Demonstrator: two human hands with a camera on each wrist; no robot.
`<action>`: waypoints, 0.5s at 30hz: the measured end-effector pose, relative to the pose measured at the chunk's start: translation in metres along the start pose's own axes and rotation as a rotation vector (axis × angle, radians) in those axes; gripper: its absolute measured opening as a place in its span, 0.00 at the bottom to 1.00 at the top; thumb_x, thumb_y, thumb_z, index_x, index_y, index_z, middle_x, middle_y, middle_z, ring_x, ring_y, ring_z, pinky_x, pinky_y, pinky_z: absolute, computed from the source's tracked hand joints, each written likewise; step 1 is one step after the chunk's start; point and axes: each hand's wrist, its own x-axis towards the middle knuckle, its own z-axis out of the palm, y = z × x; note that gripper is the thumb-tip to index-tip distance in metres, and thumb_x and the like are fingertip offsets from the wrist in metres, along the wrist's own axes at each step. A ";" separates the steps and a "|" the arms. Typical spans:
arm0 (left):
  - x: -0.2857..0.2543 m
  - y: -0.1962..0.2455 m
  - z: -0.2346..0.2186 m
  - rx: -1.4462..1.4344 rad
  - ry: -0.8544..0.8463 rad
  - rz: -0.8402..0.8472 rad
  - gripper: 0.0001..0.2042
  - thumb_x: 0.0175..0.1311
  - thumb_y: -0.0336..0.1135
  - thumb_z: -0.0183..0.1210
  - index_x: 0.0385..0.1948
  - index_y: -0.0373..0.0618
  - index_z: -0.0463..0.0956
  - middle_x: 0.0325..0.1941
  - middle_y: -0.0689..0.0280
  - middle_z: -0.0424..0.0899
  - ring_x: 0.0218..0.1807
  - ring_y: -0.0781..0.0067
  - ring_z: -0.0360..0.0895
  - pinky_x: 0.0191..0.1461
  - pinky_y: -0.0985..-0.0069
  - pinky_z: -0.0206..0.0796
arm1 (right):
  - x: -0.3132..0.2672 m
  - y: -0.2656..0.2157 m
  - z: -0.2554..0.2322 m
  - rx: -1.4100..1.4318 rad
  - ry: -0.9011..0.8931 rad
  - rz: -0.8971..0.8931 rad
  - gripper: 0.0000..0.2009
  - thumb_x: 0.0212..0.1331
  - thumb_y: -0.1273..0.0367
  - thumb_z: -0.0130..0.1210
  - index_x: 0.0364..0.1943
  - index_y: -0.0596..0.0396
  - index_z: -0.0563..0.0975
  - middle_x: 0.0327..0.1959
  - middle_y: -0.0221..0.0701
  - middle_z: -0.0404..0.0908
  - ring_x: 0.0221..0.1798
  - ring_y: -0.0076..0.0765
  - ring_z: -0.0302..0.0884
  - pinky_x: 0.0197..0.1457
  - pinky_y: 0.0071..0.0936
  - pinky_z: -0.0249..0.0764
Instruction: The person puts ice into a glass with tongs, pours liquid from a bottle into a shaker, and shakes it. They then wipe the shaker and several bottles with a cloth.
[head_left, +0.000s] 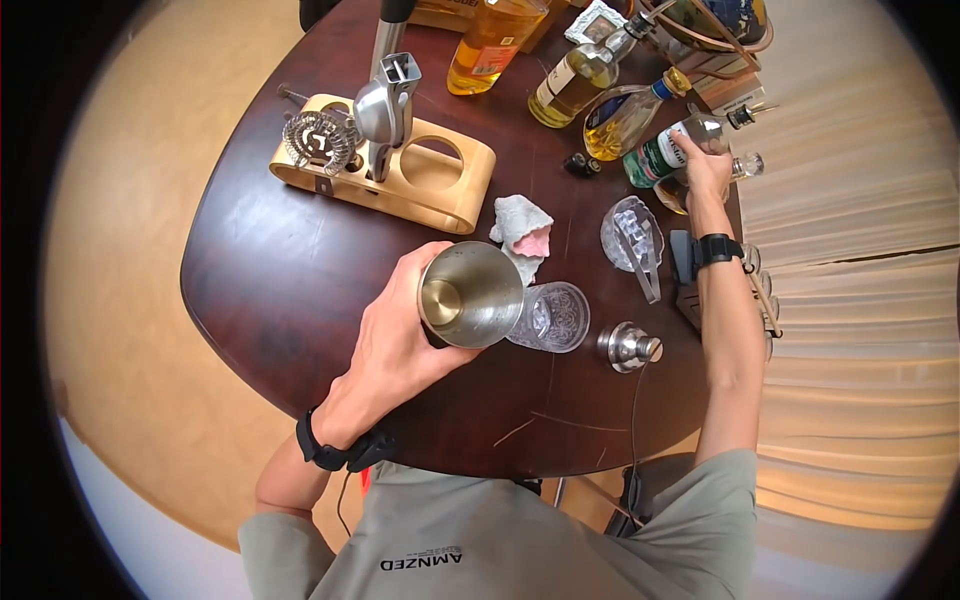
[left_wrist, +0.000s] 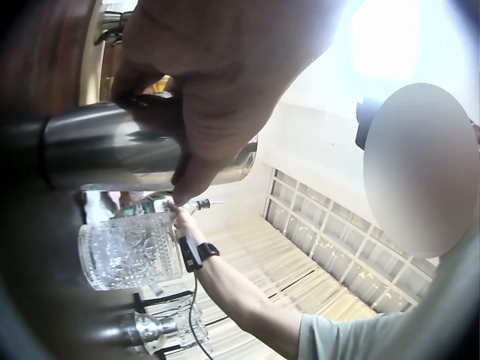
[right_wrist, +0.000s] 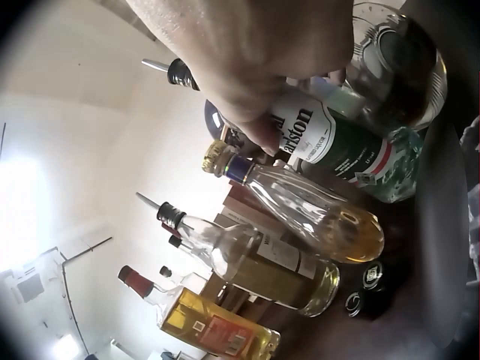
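My left hand [head_left: 385,320] grips a metal shaker tin [head_left: 492,300], whose open mouth faces the head camera. The left wrist view shows the thumb and fingers wrapped round the tin's wall [left_wrist: 105,150]. A patterned glass [head_left: 562,318] with clear contents stands right beside the tin. At the far right of the table, my right hand [head_left: 708,172] grips a green-labelled liquor bottle [head_left: 650,160] with a metal pourer. In the right wrist view the thumb lies along the label [right_wrist: 311,131]. A faceted decanter [right_wrist: 427,82] of brown liquid stands close behind this bottle.
A glass bowl [head_left: 612,238] holds ice and tongs [head_left: 645,265]. Nearby are a shaker cap [head_left: 628,347] and a crumpled cloth [head_left: 518,220]. A wooden stand [head_left: 450,205] carries a strainer [head_left: 318,140] and a squeezer [head_left: 383,110]. Several bottles [head_left: 570,85] line the back.
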 end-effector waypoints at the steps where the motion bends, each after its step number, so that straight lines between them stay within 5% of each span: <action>1: 0.000 0.001 0.000 -0.007 0.003 -0.004 0.43 0.47 0.40 0.81 0.68 0.42 0.68 0.66 0.57 0.77 0.65 0.55 0.80 0.67 0.62 0.73 | -0.007 -0.003 0.004 0.003 0.038 0.002 0.47 0.34 0.59 0.87 0.59 0.72 0.72 0.54 0.47 0.81 0.56 0.44 0.82 0.61 0.35 0.78; 15: -0.001 -0.006 0.003 0.026 0.012 0.024 0.44 0.46 0.40 0.81 0.67 0.40 0.68 0.67 0.56 0.76 0.66 0.53 0.79 0.68 0.61 0.72 | 0.012 0.045 0.019 -0.048 0.085 -0.049 0.50 0.33 0.54 0.88 0.57 0.75 0.73 0.54 0.49 0.83 0.55 0.43 0.83 0.61 0.35 0.78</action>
